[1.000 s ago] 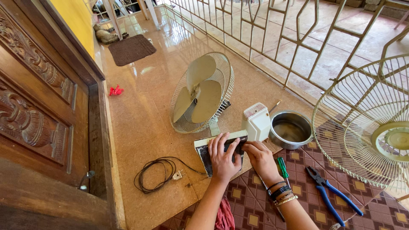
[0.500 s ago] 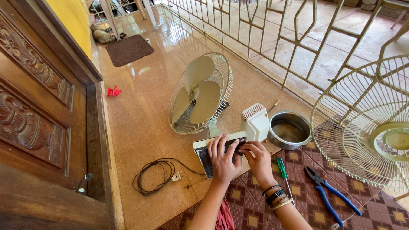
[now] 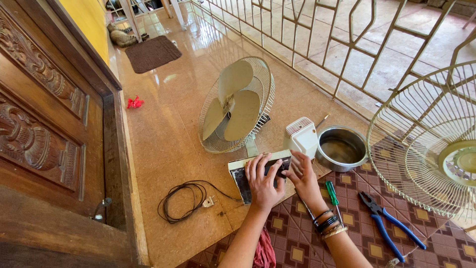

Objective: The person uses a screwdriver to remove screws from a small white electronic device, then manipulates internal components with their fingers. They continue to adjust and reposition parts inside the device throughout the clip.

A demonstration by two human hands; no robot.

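Porch floor, polished tan stone w/ glare, patterned maroon mat (image 3: pixel 297 248) at near edge. Fan base (image 3: pixel 243 171), dark underside up, lies on floor at mat's far edge, just in front of fan head (image 3: pixel 237 106). Left hand (image 3: pixel 263 181) flat on base, fingers spread, pressing, not gripping. Right hand (image 3: pixel 302 176) at base's right end, fingers curled on its edge; bangles on wrist. White motor cover (image 3: pixel 301 136) upright just right of base, steel bowl (image 3: pixel 341 148) beside it. On mat right of wrist: green screwdriver (image 3: pixel 331 193), then blue pliers (image 3: pixel 389 226). Loose wire grille (image 3: pixel 426 144) leans at right edge. Black cord (image 3: pixel 183 201) coiled on floor left of base, plug near it. Carved wood door (image 3: pixel 44 124) along left; metal railing (image 3: pixel 322 39) along far side, doormat (image 3: pixel 151 52) at far left corner, red scrap (image 3: pixel 135 102) by door frame.
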